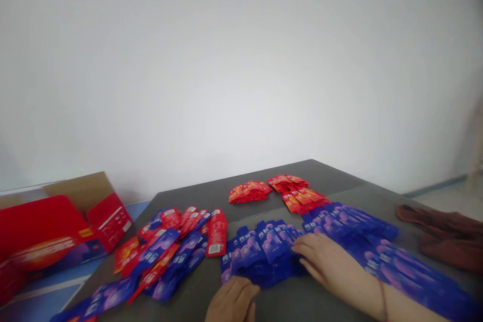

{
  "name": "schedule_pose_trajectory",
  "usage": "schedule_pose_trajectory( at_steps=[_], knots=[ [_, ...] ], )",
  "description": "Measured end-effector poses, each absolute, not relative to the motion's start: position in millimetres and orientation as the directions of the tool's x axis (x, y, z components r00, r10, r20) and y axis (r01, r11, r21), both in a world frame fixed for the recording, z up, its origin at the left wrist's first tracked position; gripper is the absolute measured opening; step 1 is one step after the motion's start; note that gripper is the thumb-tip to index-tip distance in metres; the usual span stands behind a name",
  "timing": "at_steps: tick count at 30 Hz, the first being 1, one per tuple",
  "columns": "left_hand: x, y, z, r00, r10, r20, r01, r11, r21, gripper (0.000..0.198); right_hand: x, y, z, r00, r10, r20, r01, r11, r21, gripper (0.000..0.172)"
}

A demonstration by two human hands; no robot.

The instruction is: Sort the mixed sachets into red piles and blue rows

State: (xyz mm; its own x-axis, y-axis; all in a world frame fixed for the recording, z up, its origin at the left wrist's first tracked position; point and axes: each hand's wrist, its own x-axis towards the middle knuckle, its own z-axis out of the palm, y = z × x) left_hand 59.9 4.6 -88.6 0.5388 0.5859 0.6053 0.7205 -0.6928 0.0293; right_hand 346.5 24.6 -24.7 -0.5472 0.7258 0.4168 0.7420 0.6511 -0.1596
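Observation:
A pile of blue sachets [260, 249] lies overlapped in a fan at the middle of the dark table. My right hand [328, 264] reaches over from the right, fingers outstretched, its fingertips at the pile's right edge. At the pile's near left corner is my left hand [233, 299], fingers loosely bent and nothing visible in its grasp. The frame's lower edge cuts off part of that hand. Beyond and beneath my right forearm spread more blue sachets [350, 224], layered in rows.
Red sachets [249, 191] form a bundle farther back, beside other red stacks [302, 198]. Mixed red and blue sachets [162, 251] are heaped loosely on the left. An open red carton [49, 231] stands left of the table [204, 193]. Brown cloth [449, 236] lies at the right.

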Motion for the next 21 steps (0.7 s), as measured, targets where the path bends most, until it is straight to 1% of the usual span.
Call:
schedule_pose_trajectory(
  at_steps=[1,3,5,8,11,13,18,21],
  knots=[
    [45,6,-79,0.467,0.668,0.579,0.780,-0.620,0.086,0.027,329,25,-22,-0.557,0.718,0.417,0.715,0.670,-0.201,0.025],
    [17,15,-65,0.248,0.797,0.551,0.903,-0.396,0.166,0.030,293,24,-22,-0.598,0.691,0.405,0.637,0.717,-0.282,0.026],
    [-5,29,-63,0.076,0.829,0.553,0.969,-0.191,0.153,0.035,255,21,-29,-0.657,0.648,0.384,0.560,0.761,-0.327,0.027],
    [-17,48,-75,-0.007,0.858,0.514,0.999,-0.020,0.047,0.044,200,21,-50,-0.731,0.605,0.318,0.513,0.793,-0.329,0.028],
    [-15,53,-87,-0.029,0.884,0.466,0.997,0.062,-0.055,0.046,163,28,-71,-0.748,0.612,0.255,0.529,0.783,-0.327,0.029],
    [-14,52,-88,-0.039,0.889,0.456,0.992,0.090,-0.091,0.044,153,32,-79,-0.743,0.624,0.241,0.539,0.773,-0.335,0.029],
    [-23,52,-82,-0.010,0.889,0.458,0.989,0.078,-0.129,0.040,157,34,-88,-0.753,0.591,0.290,0.481,0.794,-0.371,0.031],
    [-28,54,-82,-0.035,0.892,0.450,0.977,0.124,-0.171,0.039,162,34,-92,-0.753,0.575,0.320,0.461,0.808,-0.367,0.031]
  ],
)
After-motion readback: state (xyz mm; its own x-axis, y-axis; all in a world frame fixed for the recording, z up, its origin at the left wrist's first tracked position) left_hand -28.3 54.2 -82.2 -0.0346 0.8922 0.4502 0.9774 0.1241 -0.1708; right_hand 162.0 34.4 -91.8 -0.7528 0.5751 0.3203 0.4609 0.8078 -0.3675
